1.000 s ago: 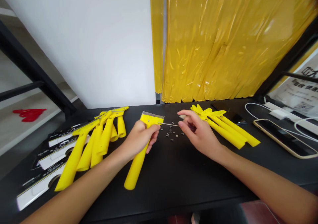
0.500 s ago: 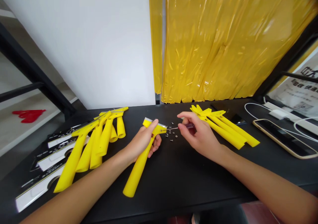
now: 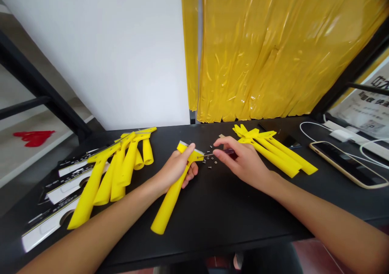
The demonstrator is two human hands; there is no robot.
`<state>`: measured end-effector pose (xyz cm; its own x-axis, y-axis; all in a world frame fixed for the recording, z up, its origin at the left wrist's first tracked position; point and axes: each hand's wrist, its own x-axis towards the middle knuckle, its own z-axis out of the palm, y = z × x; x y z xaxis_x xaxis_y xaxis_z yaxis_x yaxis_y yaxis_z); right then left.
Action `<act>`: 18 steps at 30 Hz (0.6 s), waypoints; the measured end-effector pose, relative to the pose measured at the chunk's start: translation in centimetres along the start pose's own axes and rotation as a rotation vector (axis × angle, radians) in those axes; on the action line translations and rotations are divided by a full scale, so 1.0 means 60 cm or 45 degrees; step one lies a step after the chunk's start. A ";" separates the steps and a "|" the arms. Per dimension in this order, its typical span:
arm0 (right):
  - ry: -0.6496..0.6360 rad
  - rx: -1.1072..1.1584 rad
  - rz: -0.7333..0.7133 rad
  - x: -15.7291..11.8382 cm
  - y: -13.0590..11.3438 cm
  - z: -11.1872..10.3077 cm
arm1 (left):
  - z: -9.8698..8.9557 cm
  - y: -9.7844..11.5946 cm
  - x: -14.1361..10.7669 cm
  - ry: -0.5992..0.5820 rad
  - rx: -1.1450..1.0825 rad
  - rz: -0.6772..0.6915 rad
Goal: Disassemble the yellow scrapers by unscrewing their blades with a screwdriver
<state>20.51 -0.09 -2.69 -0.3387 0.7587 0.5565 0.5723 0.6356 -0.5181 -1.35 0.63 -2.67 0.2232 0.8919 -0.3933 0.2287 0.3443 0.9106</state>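
My left hand [image 3: 179,166] is closed around the head of a yellow scraper [image 3: 168,209], whose handle slants down toward me. A metal blade [image 3: 184,144] shows along the scraper's top edge. In my right hand [image 3: 243,158] is a screwdriver [image 3: 230,151], its thin shaft pointing left with the tip at the right end of the scraper's head. Thumb and forefinger are slightly apart near the screwdriver's handle, which the hand partly hides. Several small screws [image 3: 209,167] and nuts [image 3: 215,162] lie on the black table between my hands.
Several yellow scrapers [image 3: 127,164] with blades lie at the left, beside black-and-white boxes [image 3: 50,221]. More yellow handles [image 3: 282,156] are piled at the right. Farther right are a phone [image 3: 348,164], white cables and a power strip [image 3: 349,132]. A yellow plastic curtain [image 3: 258,55] hangs behind.
The view has shifted slightly. My right hand's fingers have moved a little at the screwdriver, whose tip remains at the scraper's head. My left hand keeps its hold.
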 end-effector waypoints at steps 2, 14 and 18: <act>0.005 -0.004 -0.020 0.001 0.000 -0.002 | -0.001 -0.001 0.002 -0.015 0.002 0.003; -0.008 -0.045 -0.052 0.002 0.001 -0.005 | 0.000 0.013 -0.003 -0.049 0.007 -0.028; 0.036 -0.026 -0.057 0.002 0.000 -0.006 | 0.000 0.013 -0.003 -0.048 -0.081 0.028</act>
<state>20.73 -0.04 -2.36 -0.3431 0.7248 0.5974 0.5721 0.6657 -0.4791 -1.19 0.73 -1.89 0.2636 0.8881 -0.3767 0.1627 0.3439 0.9248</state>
